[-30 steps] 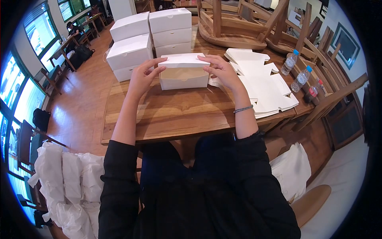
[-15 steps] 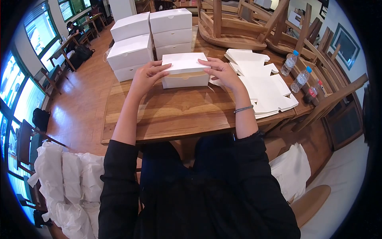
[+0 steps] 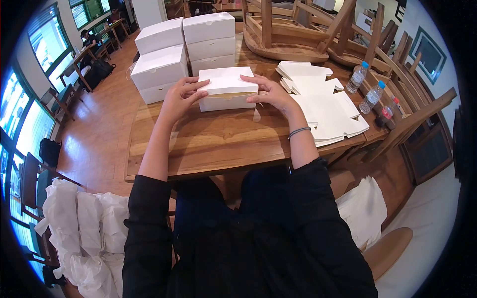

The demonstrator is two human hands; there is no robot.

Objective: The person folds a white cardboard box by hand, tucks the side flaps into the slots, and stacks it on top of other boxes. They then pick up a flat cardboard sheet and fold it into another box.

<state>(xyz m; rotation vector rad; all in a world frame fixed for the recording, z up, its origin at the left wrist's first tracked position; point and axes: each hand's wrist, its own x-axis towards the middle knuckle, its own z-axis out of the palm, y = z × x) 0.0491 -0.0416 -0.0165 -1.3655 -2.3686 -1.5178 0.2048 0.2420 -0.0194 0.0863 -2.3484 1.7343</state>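
Note:
A white cardboard box [image 3: 223, 103] stands on the wooden table [image 3: 223, 149] in front of me, its lid lowered almost onto the front wall with a thin gap showing. My left hand [image 3: 183, 97] grips the box's left end, fingers on the lid top. At the right end my right hand [image 3: 272, 94] holds the lid and side between fingers and thumb. Behind the box stand stacks of closed white boxes [image 3: 159, 67]. Flat white box blanks [image 3: 333, 111] lie in a pile to the right of my right hand.
Two water bottles [image 3: 371, 98] and a dark drink bottle [image 3: 386, 115] stand at the right. Upturned wooden chairs [image 3: 288, 42] rest at the back right. White bags [image 3: 89, 223] are at the lower left. A person [image 3: 89, 40] sits far left.
The lid has come down, narrowing the gap at the front. My right hand has slid slightly over the right end, its thumb now lower on the side.

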